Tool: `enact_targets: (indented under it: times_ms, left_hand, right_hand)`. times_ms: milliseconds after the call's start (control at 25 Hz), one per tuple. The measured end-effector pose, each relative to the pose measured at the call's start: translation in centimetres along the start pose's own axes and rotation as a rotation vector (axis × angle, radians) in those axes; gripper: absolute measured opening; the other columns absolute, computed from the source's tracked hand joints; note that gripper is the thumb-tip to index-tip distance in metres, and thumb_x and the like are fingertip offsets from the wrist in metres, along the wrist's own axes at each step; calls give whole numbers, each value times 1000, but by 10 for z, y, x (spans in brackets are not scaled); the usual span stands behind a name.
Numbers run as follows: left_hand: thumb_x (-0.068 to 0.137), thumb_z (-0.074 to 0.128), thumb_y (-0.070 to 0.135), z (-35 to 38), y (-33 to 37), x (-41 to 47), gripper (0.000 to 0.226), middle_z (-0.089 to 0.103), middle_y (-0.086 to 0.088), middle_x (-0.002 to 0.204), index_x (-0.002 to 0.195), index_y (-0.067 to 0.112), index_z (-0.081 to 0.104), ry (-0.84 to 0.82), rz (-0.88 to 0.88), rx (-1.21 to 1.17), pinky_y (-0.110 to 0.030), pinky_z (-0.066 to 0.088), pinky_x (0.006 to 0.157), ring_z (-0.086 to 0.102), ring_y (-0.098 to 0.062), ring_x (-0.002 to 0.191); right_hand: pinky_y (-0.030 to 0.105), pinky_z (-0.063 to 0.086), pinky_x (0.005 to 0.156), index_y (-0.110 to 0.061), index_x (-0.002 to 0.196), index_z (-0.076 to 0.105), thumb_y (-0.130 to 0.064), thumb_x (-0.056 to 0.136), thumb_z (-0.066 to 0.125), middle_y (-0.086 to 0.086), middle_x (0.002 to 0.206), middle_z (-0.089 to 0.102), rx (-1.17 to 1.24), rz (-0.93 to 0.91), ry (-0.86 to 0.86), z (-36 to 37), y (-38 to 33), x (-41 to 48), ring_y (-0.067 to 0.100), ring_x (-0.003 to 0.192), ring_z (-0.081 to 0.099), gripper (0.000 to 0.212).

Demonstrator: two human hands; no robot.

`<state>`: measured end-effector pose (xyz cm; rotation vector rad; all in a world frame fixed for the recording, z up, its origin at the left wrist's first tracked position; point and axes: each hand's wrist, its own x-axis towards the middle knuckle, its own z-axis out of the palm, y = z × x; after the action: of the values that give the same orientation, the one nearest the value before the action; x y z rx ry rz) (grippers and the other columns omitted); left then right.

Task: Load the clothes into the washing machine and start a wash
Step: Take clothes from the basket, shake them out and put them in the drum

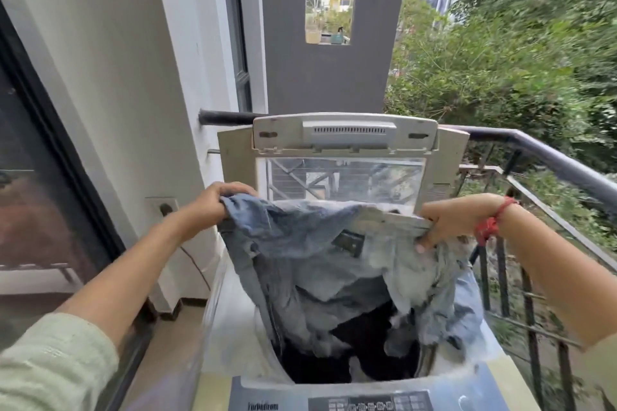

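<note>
A pair of faded blue jeans (320, 253) hangs spread over the open top of a top-loading washing machine (233, 337). My left hand (210, 203) grips the waistband at its left end. At the right end my right hand (450, 220) pinches the waistband. The legs of the jeans drop into the drum (334, 370), where dark clothes lie. The machine's lid (344, 157) stands folded upright behind the jeans. Along the near edge runs the control panel (370, 402).
The machine stands on a narrow balcony. A dark metal railing (541, 157) runs along the right side with bushes beyond. A white wall with a socket (163, 207) and a glass door (40, 177) are on the left.
</note>
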<state>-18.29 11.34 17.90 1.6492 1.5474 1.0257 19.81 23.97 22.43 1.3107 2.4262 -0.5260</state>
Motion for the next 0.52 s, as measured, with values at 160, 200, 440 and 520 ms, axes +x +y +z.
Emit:
enact_targets:
  times_ms: [160,200,440,520]
  left_hand:
    - [70,63,13,3,-5,-7,21,71,-6,91,89,14,71,-474,-362,-54,-28,51,66,65,-19,81]
    - [67,74,20,13,-9,-5,30,73,-2,94,95,15,69,-554,-435,-62,-27,52,70,67,-16,83]
    - [91,43,-1,98,-51,47,25,61,-10,90,91,16,62,289,-420,-27,-24,45,67,58,-26,87]
    - [85,43,-6,112,-57,54,40,55,-8,109,114,16,59,477,-253,71,-29,42,84,52,-23,101]
  right_hand:
    - [34,50,66,-15,100,64,-29,89,62,6,89,69,190,-132,109,9,6,28,26,73,61,18]
    - [28,49,62,-9,103,63,-22,92,58,9,89,68,158,-112,150,15,7,44,24,70,59,18]
    - [36,50,77,-9,116,59,-1,82,45,18,108,66,2,178,436,55,24,113,34,96,64,37]
    - [35,47,76,-15,117,60,4,77,45,14,105,66,242,62,770,59,17,109,33,97,62,47]
